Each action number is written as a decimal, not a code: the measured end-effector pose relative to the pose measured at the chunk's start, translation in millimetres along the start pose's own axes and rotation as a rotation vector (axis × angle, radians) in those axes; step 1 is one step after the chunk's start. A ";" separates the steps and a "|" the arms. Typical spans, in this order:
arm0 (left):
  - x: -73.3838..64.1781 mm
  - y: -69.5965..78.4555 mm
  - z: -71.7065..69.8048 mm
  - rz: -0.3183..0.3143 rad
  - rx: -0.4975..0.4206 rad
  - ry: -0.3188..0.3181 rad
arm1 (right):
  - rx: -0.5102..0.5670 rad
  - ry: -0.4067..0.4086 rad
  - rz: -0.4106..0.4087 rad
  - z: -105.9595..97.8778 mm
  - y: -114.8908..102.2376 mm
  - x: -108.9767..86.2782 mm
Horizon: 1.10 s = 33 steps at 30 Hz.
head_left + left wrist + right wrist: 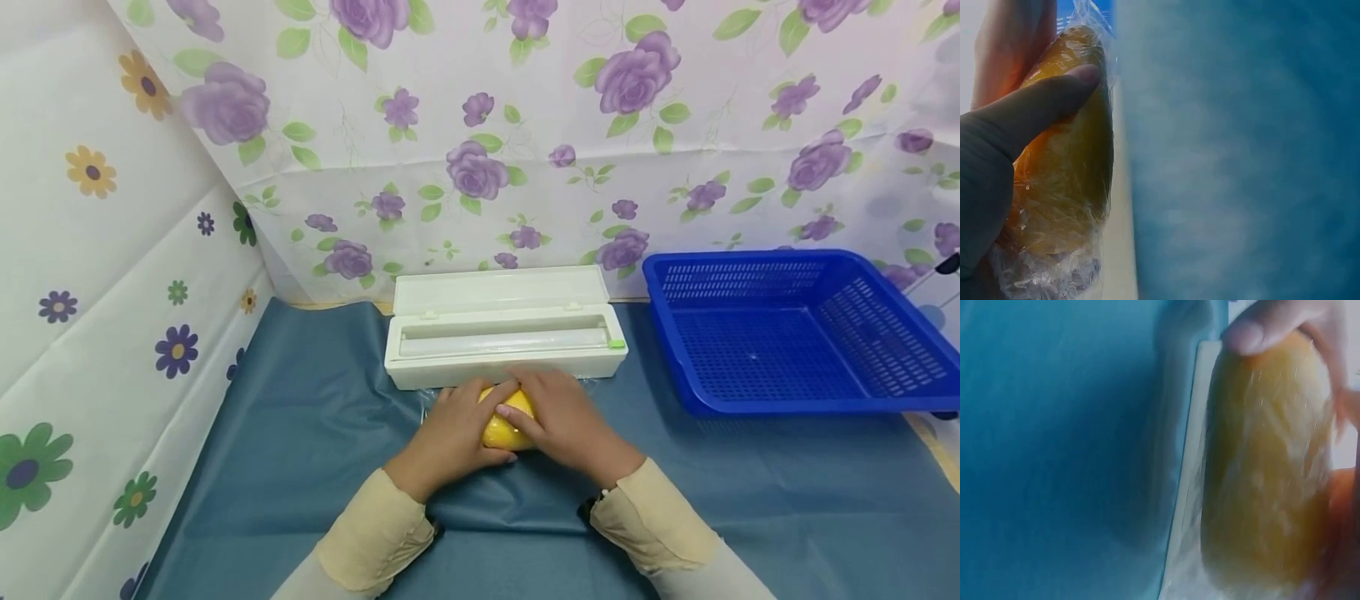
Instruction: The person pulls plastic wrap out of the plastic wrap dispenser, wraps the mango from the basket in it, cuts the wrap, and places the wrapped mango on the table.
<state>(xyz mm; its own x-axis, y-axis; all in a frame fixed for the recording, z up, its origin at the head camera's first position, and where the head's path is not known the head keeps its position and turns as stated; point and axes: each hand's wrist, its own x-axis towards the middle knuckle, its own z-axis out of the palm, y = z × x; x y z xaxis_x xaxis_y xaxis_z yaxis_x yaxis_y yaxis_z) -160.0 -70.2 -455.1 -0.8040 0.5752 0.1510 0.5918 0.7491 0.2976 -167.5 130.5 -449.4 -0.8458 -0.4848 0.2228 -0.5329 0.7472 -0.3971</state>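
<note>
A yellow, oblong, mango-like fruit lies between the two hands, just in front of the white box. Clear cling film covers it, bunched loosely at one end in the left wrist view. My left hand grips the fruit from the left, with the thumb laid along its side. From the right, my right hand holds it, its thumb across the top and its far fingers blurred near the box. Wrinkled film shows over the fruit's side in the right wrist view. The hands hide most of its far side.
Behind the hands stands a white cling film dispenser box, its lid raised and a film roll inside. A green tab sits at its right end. A blue basket stands at the right, on the blue-green cloth.
</note>
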 end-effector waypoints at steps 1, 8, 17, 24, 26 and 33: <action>-0.1 0.3 -1.3 0.007 0.002 0.008 | -0.010 0.000 0.011 -1.1 1.1 0.0; -1.2 3.0 -7.6 -0.010 -0.015 0.017 | -0.010 -0.012 0.076 -5.1 2.9 -1.1; -0.7 4.2 -14.0 -0.030 -0.016 0.049 | 0.023 0.115 0.101 -3.6 -0.3 1.5; -1.8 6.4 -20.5 -0.027 -0.016 0.071 | 0.142 0.173 0.146 -8.1 1.2 1.8; -2.3 7.2 -23.3 -0.030 -0.023 0.073 | 0.167 0.147 0.145 -11.3 2.2 1.0; -3.1 7.9 -31.2 -0.041 -0.056 0.074 | 0.219 0.073 0.101 -22.9 6.2 -1.0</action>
<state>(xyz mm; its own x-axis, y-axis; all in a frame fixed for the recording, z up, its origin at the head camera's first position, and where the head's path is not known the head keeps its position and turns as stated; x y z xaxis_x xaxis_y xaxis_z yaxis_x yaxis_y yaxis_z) -154.6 -76.3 -423.8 -0.8306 0.5172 0.2065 0.5561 0.7506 0.3568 -170.5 146.1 -431.7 -0.8982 -0.3729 0.2330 -0.4343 0.6700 -0.6021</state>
